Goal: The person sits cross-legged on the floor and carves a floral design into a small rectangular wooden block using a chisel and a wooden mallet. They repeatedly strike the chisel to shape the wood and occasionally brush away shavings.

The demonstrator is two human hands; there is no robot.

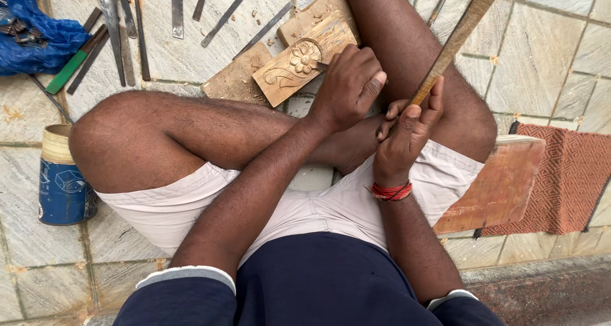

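I sit cross-legged on a stone tile floor. My left hand is closed around a chisel whose tip rests on a small wooden block carved with a flower and scroll. That block lies on a flat wooden board. My right hand grips the lower end of a long wooden stick, raised and slanting up to the right. A red thread band circles my right wrist.
Several metal chisels and files lie on the floor at the top left. A green-handled tool rests beside a blue cloth. A blue tin stands left. A wooden plank and a red patterned mat lie right.
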